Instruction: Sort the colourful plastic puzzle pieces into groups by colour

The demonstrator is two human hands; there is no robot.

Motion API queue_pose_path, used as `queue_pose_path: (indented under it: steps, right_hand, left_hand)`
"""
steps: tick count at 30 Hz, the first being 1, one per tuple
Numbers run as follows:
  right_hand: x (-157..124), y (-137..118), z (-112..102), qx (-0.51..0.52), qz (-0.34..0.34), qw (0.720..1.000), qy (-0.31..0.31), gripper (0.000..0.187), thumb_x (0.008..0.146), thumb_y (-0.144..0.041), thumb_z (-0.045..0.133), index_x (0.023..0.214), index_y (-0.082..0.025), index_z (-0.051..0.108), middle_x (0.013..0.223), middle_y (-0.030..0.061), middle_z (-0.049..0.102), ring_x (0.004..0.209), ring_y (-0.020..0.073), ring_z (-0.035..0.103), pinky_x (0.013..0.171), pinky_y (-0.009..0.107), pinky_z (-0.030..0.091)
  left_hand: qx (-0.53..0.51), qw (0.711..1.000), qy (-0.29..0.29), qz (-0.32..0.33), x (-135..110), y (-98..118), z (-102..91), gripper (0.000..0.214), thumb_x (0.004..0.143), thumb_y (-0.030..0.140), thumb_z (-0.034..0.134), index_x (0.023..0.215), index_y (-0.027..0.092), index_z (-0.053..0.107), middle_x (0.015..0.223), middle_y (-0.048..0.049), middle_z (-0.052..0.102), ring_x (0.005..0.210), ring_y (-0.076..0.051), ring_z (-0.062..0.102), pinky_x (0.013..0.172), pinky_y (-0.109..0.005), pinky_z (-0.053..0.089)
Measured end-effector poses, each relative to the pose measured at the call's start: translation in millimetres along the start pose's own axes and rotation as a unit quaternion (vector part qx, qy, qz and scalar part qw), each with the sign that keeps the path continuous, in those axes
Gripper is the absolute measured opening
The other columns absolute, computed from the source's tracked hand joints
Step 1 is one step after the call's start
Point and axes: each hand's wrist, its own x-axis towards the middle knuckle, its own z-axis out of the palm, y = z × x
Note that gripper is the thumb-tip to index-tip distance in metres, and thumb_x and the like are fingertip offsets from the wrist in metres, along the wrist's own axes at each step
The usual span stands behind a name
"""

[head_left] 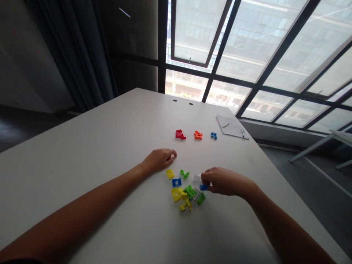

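Right hand [224, 180] pinched a blue piece [204, 187], left hand [159, 159] curled loosely empty, and I judged crowding risked knocking the whitish piece [196, 177] alongside.

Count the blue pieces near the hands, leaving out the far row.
2. One blue piece lies on the left side of the loose pile; the other, partly covered, is in the right hand. More could be hidden within the pile.

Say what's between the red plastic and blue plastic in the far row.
Orange plastic lies between the red plastic and the blue plastic, touching neither; the head view shows it.
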Motion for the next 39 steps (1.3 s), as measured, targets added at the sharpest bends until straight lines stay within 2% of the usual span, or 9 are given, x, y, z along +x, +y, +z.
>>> queue_pose_path:
  steps: [3,6,10,14,18,23,27,35,39]
  right_hand:
    - [-2,31,-8,0.039,0.01,0.997,0.067,0.011,0.087,-0.021,0.066,0.096,-0.023,0.07,0.092,0.0031,0.071,0.075,0.0162,0.064,0.063,0.025,0.044]
    - [7,78,-3,0.056,0.041,0.98,0.186,0.014,0.093,-0.028,0.06,0.1,-0.023,0.071,0.094,0.0044,0.072,0.076,0.0168,0.065,0.067,0.027,0.048]
    - [24,138,24,0.033,0.113,0.93,0.347,0.016,0.091,-0.027,0.061,0.103,-0.022,0.071,0.097,0.0056,0.073,0.071,0.017,0.065,0.07,0.03,0.05]
    - [35,168,48,0.002,0.18,0.879,0.441,0.014,0.089,-0.024,0.061,0.102,-0.021,0.068,0.093,0.0051,0.072,0.069,0.0172,0.065,0.071,0.03,0.05]
    - [45,176,56,-0.032,0.207,0.865,0.455,0.016,0.093,-0.024,0.057,0.1,-0.022,0.071,0.096,0.0057,0.071,0.073,0.0177,0.065,0.075,0.03,0.049]
    - [57,183,51,-0.06,0.241,0.865,0.437,0.032,0.094,-0.027,0.056,0.123,-0.026,0.07,0.114,0.0082,0.07,0.091,0.0224,0.065,0.083,0.033,0.05]
    - [66,191,45,-0.077,0.277,0.868,0.406,0.041,0.096,-0.03,0.053,0.134,-0.026,0.066,0.118,0.0113,0.069,0.105,0.028,0.062,0.087,0.036,0.05]
    - [77,196,39,-0.082,0.32,0.861,0.388,0.045,0.097,-0.034,0.051,0.14,-0.027,0.061,0.119,0.0124,0.068,0.104,0.0302,0.061,0.083,0.038,0.049]
    - [75,194,41,-0.081,0.311,0.849,0.419,0.051,0.095,-0.028,0.052,0.145,-0.024,0.053,0.114,0.0125,0.069,0.101,0.0303,0.061,0.084,0.039,0.049]
  left_hand:
    - [0.002,1.0,-0.001,-0.004,0,0,-0.1,0.019,0.093,0.03,0.051,0.103,0.027,0.067,0.083,0.001,0.068,0.076,-0.017,0.061,0.063,-0.027,0.039]
    - [0.005,1.0,-0.001,-0.006,0,0,-0.2,0.018,0.092,0.03,0.051,0.102,0.028,0.067,0.081,0.0016,0.067,0.075,-0.017,0.061,0.062,-0.027,0.037]
    - [0.005,1.0,0.001,-0.006,0,0,-0.1,0.018,0.092,0.029,0.051,0.102,0.027,0.066,0.081,0.0015,0.067,0.075,-0.016,0.061,0.062,-0.028,0.037]
    - [0.002,1.0,0.001,-0.01,0,0,0.3,0.018,0.092,0.029,0.052,0.102,0.028,0.066,0.08,0.0019,0.067,0.075,-0.016,0.061,0.062,-0.028,0.037]
    - [0.001,1.0,0.001,-0.025,1,1,1.0,0.017,0.091,0.03,0.052,0.101,0.027,0.067,0.079,0.0019,0.067,0.073,-0.016,0.06,0.061,-0.028,0.036]
    - [-0.003,1.0,0.003,-0.03,2,2,1.1,0.017,0.092,0.031,0.052,0.1,0.028,0.066,0.079,0.0026,0.067,0.072,-0.016,0.06,0.06,-0.027,0.035]
    - [-0.002,1.0,0.001,-0.031,1,2,0.8,0.019,0.092,0.032,0.051,0.101,0.027,0.067,0.08,0.0013,0.068,0.073,-0.016,0.06,0.061,-0.027,0.035]
    - [0.0,1.0,0.0,-0.03,1,1,1.2,0.018,0.092,0.031,0.051,0.101,0.027,0.067,0.08,0.0014,0.068,0.072,-0.017,0.06,0.06,-0.026,0.035]
    - [0.0,1.0,-0.001,-0.025,1,1,1.7,0.017,0.091,0.03,0.052,0.101,0.027,0.066,0.08,0.0011,0.068,0.072,-0.017,0.06,0.06,-0.027,0.034]
